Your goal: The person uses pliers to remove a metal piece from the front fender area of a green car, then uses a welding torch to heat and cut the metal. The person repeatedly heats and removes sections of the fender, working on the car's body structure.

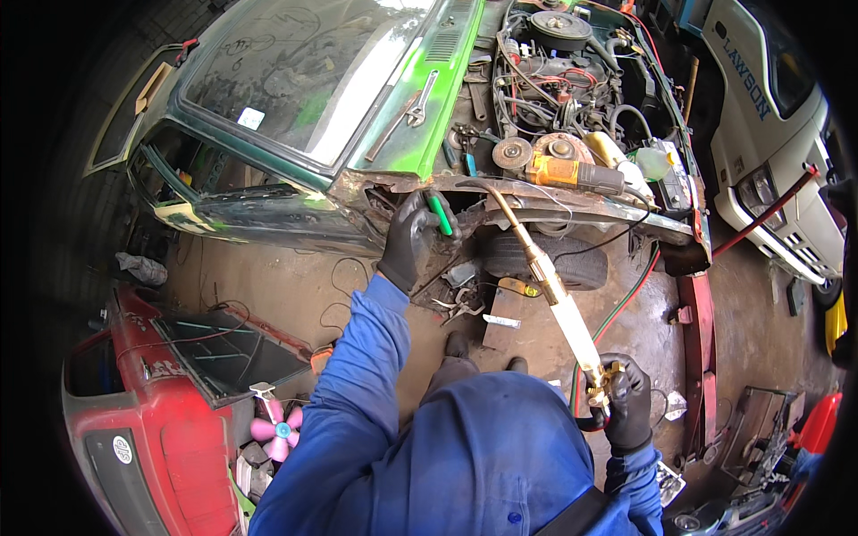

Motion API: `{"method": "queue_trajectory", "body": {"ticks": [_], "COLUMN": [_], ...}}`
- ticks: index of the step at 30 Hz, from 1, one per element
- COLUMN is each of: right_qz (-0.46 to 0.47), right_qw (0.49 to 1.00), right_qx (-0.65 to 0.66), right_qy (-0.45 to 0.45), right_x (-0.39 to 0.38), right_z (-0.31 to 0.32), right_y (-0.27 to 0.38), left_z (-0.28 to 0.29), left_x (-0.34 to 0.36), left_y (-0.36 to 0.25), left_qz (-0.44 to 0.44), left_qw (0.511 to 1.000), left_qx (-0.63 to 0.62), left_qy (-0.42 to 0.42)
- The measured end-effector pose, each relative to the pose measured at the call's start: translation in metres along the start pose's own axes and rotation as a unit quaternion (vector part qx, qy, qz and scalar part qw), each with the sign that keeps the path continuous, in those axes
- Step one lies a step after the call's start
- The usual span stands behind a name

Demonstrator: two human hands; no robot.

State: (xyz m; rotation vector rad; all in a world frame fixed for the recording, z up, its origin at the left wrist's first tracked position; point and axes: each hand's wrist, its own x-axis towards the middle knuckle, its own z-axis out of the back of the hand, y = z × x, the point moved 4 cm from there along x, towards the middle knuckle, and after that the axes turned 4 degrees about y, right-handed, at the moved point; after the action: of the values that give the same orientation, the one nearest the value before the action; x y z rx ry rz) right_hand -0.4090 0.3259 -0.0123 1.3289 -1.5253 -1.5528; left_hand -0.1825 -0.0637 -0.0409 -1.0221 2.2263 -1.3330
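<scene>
Partly hidden torch tip [471, 185], rusty panel [572, 204].

Angle grinder [559, 170] on car body edge [581, 204] — engine bay [563, 71] behind, tyre [545, 259] below, van [769, 116] right.

Single head-worn fisheye view, looking steeply down over the person's chest, close to the green car [402, 125]; rim bends edges.
</scene>
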Motion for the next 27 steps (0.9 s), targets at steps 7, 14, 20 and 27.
{"method": "queue_trajectory", "body": {"ticks": [7,14,20,27], "right_qz": [-0.03,-0.033,-0.032,-0.035], "right_qw": [0.999,0.997,0.997,0.997], "right_qx": [0.005,-0.02,-0.023,-0.004], "right_qy": [0.043,0.06,0.062,0.062], "right_x": [0.0,-0.003,-0.006,-0.007], "right_z": [-0.005,0.001,0.004,0.005], "right_y": [0.004,-0.006,-0.011,-0.014], "left_z": [-0.029,-0.047,-0.051,-0.059], "left_x": [-0.043,-0.064,-0.065,-0.067], "left_y": [0.017,0.002,0.001,-0.001], "left_qz": [0.052,0.015,0.049,0.047], "left_qw": [0.985,0.974,0.97,0.968], "left_qx": [-0.155,-0.226,-0.235,-0.245], "left_qy": [-0.052,0.015,-0.035,0.015]}}
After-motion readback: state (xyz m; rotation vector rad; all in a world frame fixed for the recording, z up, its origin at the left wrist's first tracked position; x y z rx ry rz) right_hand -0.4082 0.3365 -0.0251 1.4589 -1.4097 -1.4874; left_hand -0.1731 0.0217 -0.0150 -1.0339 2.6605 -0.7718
